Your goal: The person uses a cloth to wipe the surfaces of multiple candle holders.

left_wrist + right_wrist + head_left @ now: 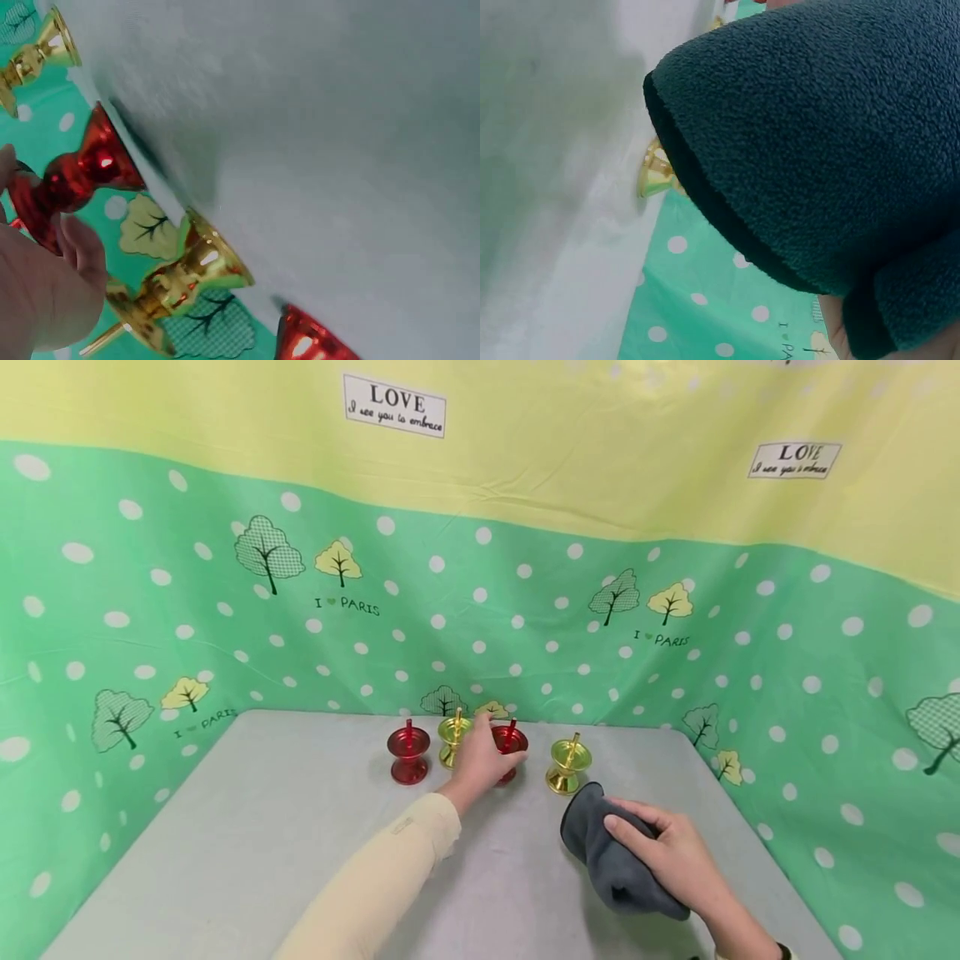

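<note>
My left hand [478, 762] reaches to the back of the table and grips the right-hand red metal candle holder [73, 176] by its upper cup, thumb and fingers on either side of the rim. The holder stands upright, its lower part partly covered by the hand in the head view. A gold candle holder [452, 740] stands just left of this hand. My right hand [678, 860] holds a bunched dark grey cloth [618, 860] above the table at the right. The cloth fills much of the right wrist view and covers most of the fingers there.
Another red candle holder [409, 755] stands at the left end of the row, and a second gold one [567, 767] at the right end, close behind the cloth. The grey tabletop [225, 852] ends at a green dotted curtain [517, 585] behind and at both sides.
</note>
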A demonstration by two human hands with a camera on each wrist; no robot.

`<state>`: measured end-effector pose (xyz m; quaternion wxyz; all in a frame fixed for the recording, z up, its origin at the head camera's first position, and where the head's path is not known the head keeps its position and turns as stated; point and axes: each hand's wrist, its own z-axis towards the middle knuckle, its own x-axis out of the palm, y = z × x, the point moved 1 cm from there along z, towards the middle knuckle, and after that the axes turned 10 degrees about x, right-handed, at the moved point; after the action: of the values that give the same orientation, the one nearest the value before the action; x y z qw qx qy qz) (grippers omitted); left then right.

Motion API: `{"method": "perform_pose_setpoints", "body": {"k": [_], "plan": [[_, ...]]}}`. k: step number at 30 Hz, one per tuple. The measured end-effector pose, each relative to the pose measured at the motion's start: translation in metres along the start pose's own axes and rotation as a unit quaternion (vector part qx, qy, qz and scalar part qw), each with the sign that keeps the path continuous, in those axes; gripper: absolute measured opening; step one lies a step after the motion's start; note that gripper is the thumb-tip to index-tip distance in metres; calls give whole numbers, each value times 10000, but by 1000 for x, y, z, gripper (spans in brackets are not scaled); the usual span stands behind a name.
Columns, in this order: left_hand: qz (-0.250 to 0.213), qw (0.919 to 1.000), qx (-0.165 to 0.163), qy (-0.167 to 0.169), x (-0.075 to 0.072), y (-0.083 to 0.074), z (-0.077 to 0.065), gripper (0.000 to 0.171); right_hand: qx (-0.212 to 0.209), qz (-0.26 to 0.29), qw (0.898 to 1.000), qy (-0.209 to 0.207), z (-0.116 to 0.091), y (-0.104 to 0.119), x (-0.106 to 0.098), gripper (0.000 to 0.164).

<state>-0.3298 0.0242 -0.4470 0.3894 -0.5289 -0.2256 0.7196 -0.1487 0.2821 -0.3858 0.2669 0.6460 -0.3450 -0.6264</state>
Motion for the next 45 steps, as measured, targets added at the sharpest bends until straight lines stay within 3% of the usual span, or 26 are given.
{"method": "perform_pose_setpoints", "body": {"k": [2, 4, 8, 11, 12, 13, 15, 17, 19, 21, 23, 26, 28, 30, 33, 39, 45], "plan": [[-344, 9990, 269, -91, -9, -4, -8, 92, -101, -11, 9999, -125, 0, 4, 0, 40], [-995, 9940, 425, -186, -20, -9, -19, 90, -239, -86, 9991, -333, 0, 10, 1, 40], [-2675, 9620, 442, -332, -46, -23, -41, 92, -606, -109, 9950, -785, 0, 24, 7, 39], [-3309, 9415, 448, -460, -68, -32, -57, 92, -890, 54, 9913, -973, 0, 36, 15, 35], [-3341, 9401, 471, -483, -76, -34, -62, 91, -982, 123, 9901, -997, 0, 39, 18, 34], [-3300, 9416, 475, -476, -84, -35, -68, 91, -1072, 201, 9891, -991, 1, 43, 21, 33], [-2957, 9532, 539, -335, -100, -36, -77, 91, -1257, 327, 9866, -991, 1, 48, 26, 33], [-2284, 9712, 678, -23, -114, -35, -86, 94, -1531, 424, 9813, -1084, 0, 53, 31, 33], [-1485, 9843, 891, 351, -125, -35, -92, 96, -2064, 355, 9688, -1325, 0, 60, 36, 36], [-663, 9883, 1208, 657, -136, -36, -96, 93, -2794, 84, 9455, -1667, 0, 69, 42, 40], [-12, 9843, 1531, 880, -144, -41, -98, 88, -3627, -380, 9094, -2002, 1, 80, 50, 43], [509, 9741, 1919, 1080, -156, -52, -99, 80, -4533, -1223, 8550, -2205, 2, 97, 66, 43], [568, 9720, 1971, 1147, -163, -58, -98, 76, -4814, -1667, 8333, -2148, 3, 105, 75, 42], [485, 9731, 1890, 1223, -168, -63, -98, 74, -4896, -1975, 8244, -2040, 3, 111, 82, 41], [195, 9786, 1505, 1391, -171, -68, -99, 72, -4967, -2235, 8152, -1968, 4, 117, 88, 40], [-122, 9868, 683, 1465, -169, -72, -100, 76, -5181, -2527, 7830, -2338, 11, 124, 99, 36], [-267, 9889, 209, 1444, -168, -70, -102, 71, -5025, -2523, 7861, -2568, 19, 118, 96, 30]]}}
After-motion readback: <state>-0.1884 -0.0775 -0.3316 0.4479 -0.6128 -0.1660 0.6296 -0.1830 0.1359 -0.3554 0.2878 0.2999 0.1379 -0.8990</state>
